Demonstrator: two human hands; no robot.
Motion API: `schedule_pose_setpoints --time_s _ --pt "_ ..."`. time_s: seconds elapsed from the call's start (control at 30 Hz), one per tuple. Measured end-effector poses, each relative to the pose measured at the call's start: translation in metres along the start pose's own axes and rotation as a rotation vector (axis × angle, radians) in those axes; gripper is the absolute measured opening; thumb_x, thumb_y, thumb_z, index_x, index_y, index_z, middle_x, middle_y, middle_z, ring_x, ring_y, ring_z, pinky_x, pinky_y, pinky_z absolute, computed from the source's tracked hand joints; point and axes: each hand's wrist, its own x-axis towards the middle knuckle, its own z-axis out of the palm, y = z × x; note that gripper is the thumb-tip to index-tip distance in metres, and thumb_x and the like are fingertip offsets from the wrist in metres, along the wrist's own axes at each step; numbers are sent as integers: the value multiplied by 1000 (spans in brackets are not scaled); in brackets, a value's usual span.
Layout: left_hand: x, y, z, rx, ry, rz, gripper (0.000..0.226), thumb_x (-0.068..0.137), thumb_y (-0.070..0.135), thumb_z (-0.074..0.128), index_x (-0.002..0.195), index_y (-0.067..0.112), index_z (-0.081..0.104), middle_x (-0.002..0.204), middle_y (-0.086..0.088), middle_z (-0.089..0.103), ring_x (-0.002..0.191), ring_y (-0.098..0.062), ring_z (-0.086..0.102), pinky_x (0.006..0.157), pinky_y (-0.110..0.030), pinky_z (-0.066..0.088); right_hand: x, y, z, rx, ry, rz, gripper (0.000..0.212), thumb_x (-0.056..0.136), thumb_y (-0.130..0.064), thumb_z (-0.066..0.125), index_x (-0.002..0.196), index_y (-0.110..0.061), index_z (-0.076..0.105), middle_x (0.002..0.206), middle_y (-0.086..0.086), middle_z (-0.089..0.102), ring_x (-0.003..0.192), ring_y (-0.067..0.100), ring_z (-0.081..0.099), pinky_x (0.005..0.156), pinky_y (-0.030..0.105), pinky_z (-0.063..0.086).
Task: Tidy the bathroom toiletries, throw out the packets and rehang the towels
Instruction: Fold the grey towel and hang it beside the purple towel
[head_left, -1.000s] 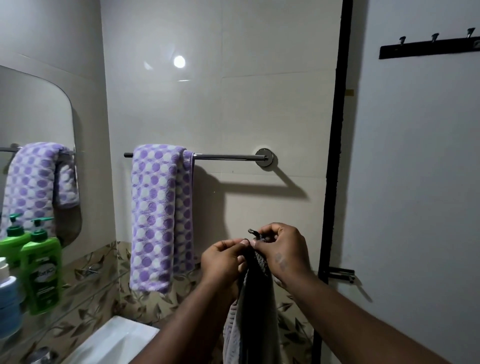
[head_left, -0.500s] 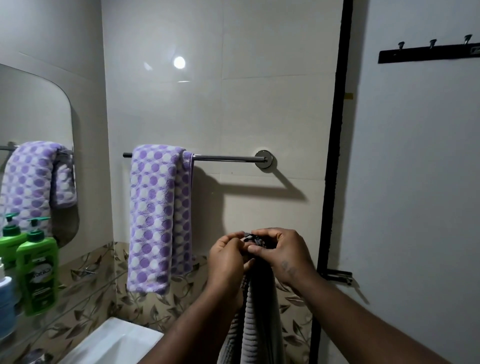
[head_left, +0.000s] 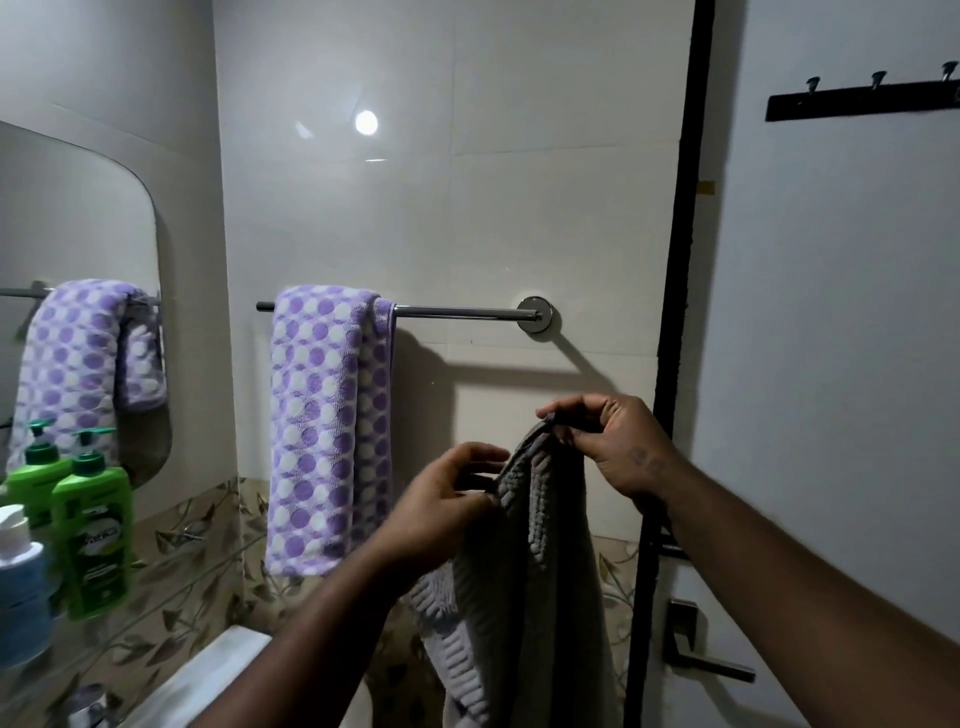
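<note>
A grey ribbed towel (head_left: 524, 587) hangs down from both my hands below the chrome towel rail (head_left: 457, 312). My right hand (head_left: 608, 441) pinches its top corner, held higher and to the right. My left hand (head_left: 441, 504) grips the towel's upper edge lower down, to the left. A purple and white dotted towel (head_left: 327, 426) is draped over the left end of the rail. The right half of the rail is bare.
A green pump bottle (head_left: 93, 540) and a blue bottle (head_left: 21, 597) stand on the left shelf by the mirror (head_left: 72, 218). A white basin (head_left: 208, 680) lies below. A black hook rack (head_left: 862, 101) is mounted on the door at the right, above a door handle (head_left: 696, 649).
My hands have come apart along the grey towel's top edge: the right one rose up and right with the corner, the left one dropped slightly, spreading the towel wider.
</note>
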Motion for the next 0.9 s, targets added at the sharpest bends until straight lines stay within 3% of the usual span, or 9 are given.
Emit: schedule_pose_setpoints --time_s 0.07,0.13,0.3,0.43,0.53,0.6,0.7,0.8,0.9 --pt "1 -2 6 73 -90 18 42 81 12 74 119 29 68 118 -9 73 110 -26 70 93 -42 58 3 -3 -1 11 -15 9 29 89 13 64 93 -14 77 87 -7 80 86 0 72 77 16 56" --pt "4 0 9 205 -56 76 41 78 26 80 116 31 65 114 -5 74 109 -28 71 95 -52 58 4 -5 -4 13 -20 8 29 89 12 65 93 -14 77 88 -8 80 86 1 72 77 16 56" --pt "1 10 16 155 -35 74 38 72 36 89 101 30 67 103 -9 72 86 -26 69 75 -50 59 8 -1 -14 17 -1 -15 27 87 10 68 97 -14 78 95 -2 80 93 7 74 81 19 57" --pt "-11 2 23 130 -189 -17 48 75 38 90 107 17 62 112 -22 70 100 -37 70 92 -62 55 10 3 -25 49 67 -29 33 88 15 64 96 -15 78 93 -4 80 91 4 72 82 18 57" --pt "-21 -8 26 90 -266 -52 40 86 44 79 107 13 62 103 -18 69 95 -35 67 87 -51 57 14 6 -34 89 131 -26 36 87 18 60 99 -12 76 95 -3 79 94 7 72 86 21 57" --pt "-24 -15 27 78 -161 -8 25 96 44 64 99 20 64 87 -2 63 78 -17 57 71 -37 47 17 7 -40 120 166 -26 37 88 19 59 100 -11 75 96 -1 78 93 8 72 87 22 58" --pt "-24 -28 21 146 30 24 6 98 32 66 103 33 66 95 2 72 75 -12 64 67 -35 50 23 5 -45 186 188 -28 37 89 20 56 99 -10 74 93 -3 78 87 7 72 79 19 59" --pt "-30 -45 14 278 8 57 37 89 22 78 114 46 62 109 3 71 91 -19 74 78 -43 62 28 1 -50 220 192 -36 37 90 19 56 99 -12 74 92 -4 78 86 7 73 79 20 59" --pt "-37 -58 9 428 29 192 60 81 13 78 125 49 57 117 15 67 103 -11 70 88 -40 60 32 -2 -54 230 194 -45 36 90 17 57 99 -13 75 91 -4 79 85 7 72 80 20 59"
